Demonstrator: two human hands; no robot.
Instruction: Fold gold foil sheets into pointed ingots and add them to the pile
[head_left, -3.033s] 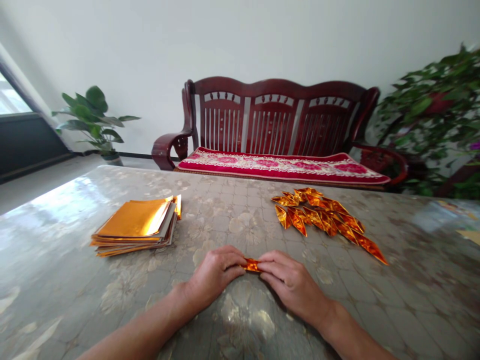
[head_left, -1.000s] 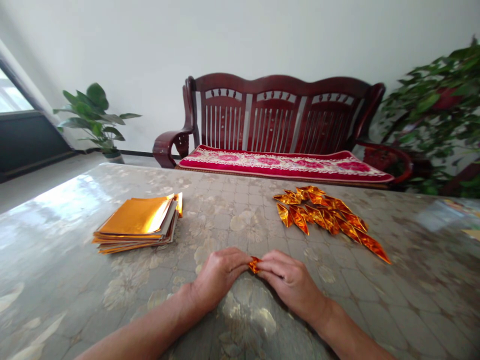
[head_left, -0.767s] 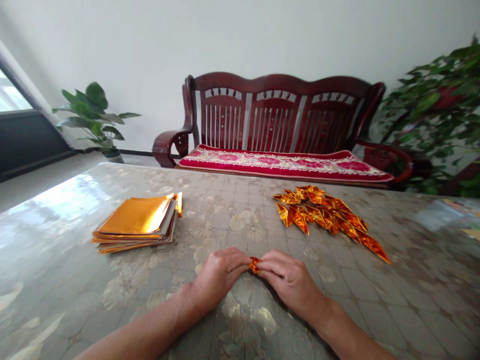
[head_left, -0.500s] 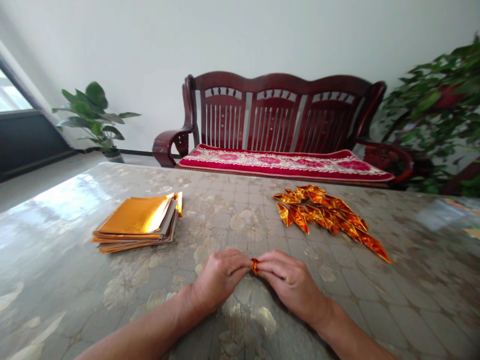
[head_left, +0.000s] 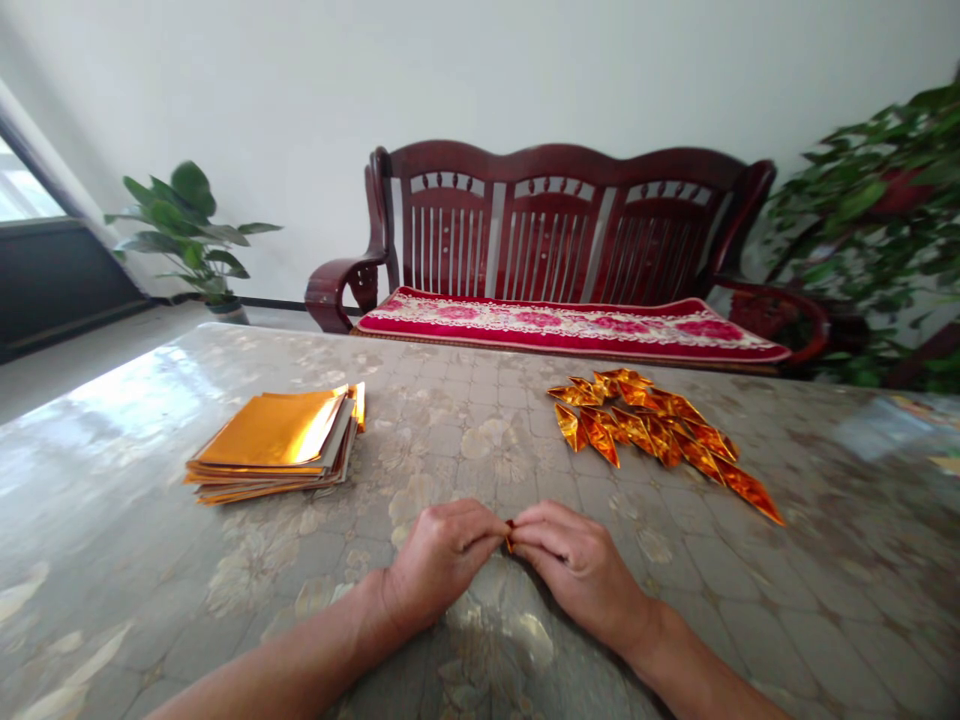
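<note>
A small piece of folded gold foil paper (head_left: 511, 538) is pinched between my two hands, just above the table; most of it is hidden by the fingers. My left hand (head_left: 448, 548) grips its left end with thumb and fingers pressed together. From the other side, my right hand (head_left: 581, 560) holds the right end in the same kind of pinch. The fingertips of both hands nearly meet. Beyond my left hand lies a stack of gold foil paper sheets (head_left: 262, 430). Several folded gold foil pieces (head_left: 652, 425) with pointed ends form a cluster beyond my right hand.
A glossy patterned cover lies over the table (head_left: 315, 560). At its right edge is a clear plastic bag (head_left: 885, 428). Behind the table stands a dark red wooden bench (head_left: 551, 235) with a floral seat cover (head_left: 570, 325). Potted plants (head_left: 195, 230) flank it.
The fingertips have drawn closer together, so less of the gold foil paper shows between them. The stack and the folded pieces stay where they were.
</note>
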